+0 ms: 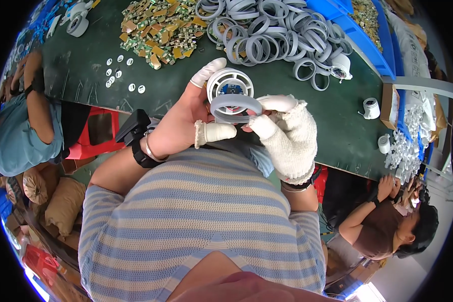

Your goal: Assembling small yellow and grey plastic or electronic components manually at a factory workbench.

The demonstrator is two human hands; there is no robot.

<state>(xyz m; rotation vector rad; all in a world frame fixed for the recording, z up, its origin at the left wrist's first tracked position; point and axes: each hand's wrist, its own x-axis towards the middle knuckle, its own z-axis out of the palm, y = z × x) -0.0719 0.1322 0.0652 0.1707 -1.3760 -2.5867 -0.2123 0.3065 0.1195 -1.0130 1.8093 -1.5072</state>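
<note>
A white round housing [212,82] with a blue circuit board inside it rests in my left hand [178,118], whose fingers are curled around it. White covers wrap two of that hand's digits. A grey plastic ring [254,104] is tilted in front of the housing's lower part and overlaps it. My right hand [292,136], in a white knitted glove, pinches the ring's right side. Whether ring and housing touch, I cannot tell.
On the dark green table [181,83] lie a heap of small circuit boards [158,30], a pile of grey rings [282,35] and several small white discs [120,59]. White round units [371,108] stand at right, near blue bins [372,55]. People sit on both sides.
</note>
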